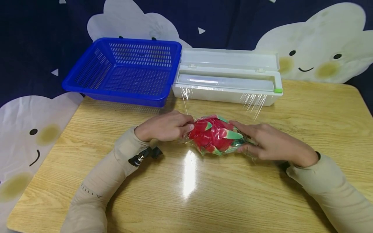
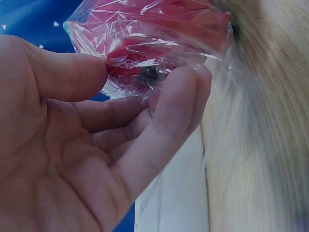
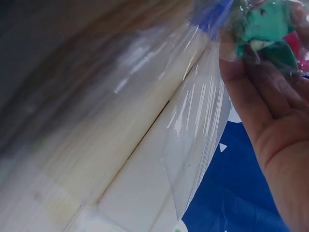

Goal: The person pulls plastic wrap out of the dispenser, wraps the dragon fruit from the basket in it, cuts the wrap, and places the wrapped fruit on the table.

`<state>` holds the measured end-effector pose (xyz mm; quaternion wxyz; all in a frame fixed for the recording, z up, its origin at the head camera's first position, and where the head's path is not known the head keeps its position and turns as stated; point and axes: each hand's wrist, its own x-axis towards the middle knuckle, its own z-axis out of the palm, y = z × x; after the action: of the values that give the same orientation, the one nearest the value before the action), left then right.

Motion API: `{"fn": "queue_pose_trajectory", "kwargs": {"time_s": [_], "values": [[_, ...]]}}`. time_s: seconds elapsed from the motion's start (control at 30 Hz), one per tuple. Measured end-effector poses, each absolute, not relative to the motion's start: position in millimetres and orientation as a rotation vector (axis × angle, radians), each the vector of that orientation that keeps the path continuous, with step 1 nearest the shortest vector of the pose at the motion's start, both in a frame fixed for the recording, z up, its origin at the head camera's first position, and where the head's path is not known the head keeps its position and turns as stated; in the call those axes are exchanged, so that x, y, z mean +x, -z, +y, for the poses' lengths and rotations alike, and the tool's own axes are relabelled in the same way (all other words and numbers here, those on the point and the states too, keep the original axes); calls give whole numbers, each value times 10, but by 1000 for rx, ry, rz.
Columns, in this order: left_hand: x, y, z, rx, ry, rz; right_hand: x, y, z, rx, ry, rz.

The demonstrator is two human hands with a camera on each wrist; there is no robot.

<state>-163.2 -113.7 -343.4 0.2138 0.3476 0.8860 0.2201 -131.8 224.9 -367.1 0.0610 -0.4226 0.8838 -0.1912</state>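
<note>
A red dragon fruit (image 1: 215,136) with green scales lies on the wooden table (image 1: 186,194), wrapped in clear cling film. My left hand (image 1: 177,127) grips its left end; in the left wrist view the thumb (image 2: 72,72) and a finger (image 2: 178,106) pinch the filmed fruit (image 2: 159,34). At the other end, my right hand (image 1: 253,140) curls over the fruit, and the right wrist view shows its fingers (image 3: 260,92) under the green tip (image 3: 265,29). Loose film (image 1: 253,103) trails from the fruit back to the dispenser.
A white cling-film dispenser (image 1: 227,81) stands open at the table's back, roll showing. Left of it sits a blue plastic basket (image 1: 96,64) over the back edge. A dark cloth with cloud figures (image 1: 320,48) surrounds the table.
</note>
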Motion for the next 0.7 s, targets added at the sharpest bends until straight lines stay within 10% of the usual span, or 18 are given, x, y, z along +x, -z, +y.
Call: {"fn": "queue_pose_trajectory", "kwargs": {"time_s": [0.7], "values": [[-1628,3415,-1134,876,-607,2449,-1337,3656,2230,-1216,674,2592]]}}
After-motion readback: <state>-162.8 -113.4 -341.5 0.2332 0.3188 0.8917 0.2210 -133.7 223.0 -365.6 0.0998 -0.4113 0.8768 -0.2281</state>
